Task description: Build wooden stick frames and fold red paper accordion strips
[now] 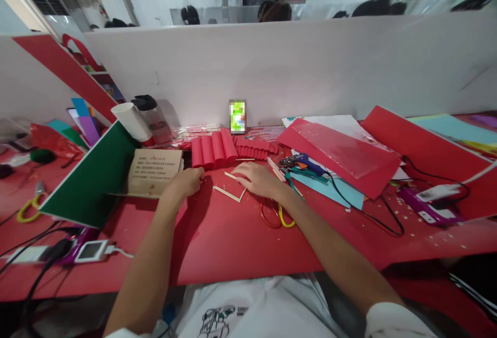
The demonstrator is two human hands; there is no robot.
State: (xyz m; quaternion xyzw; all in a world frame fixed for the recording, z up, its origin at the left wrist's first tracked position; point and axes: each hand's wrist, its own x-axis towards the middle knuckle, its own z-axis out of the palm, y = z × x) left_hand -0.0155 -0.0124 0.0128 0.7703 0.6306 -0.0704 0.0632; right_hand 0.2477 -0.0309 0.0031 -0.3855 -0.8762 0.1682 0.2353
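My left hand (189, 181) is curled closed beside the right end of a printed cardboard box (153, 172); anything inside its fingers is hidden. To its right, thin pale wooden sticks (227, 193) form an angular frame on the red tabletop. My right hand (258, 178) is over the frame's right side, its bent fingers gripping the sticks there and covering part of them. Behind my hands stands a folded, wavy red paper piece (213, 149), with a narrow pleated red strip (256, 148) beside it. Red-and-yellow-handled scissors (286, 218) lie partly under my right forearm.
A blue glue gun (310, 164) with a black cord lies right, near red sheets (341, 151) and a purple power strip (429, 208). A green board (93, 177) leans at left, before a bottle (153, 118). A phone (237, 117) stands against the white partition (272, 69).
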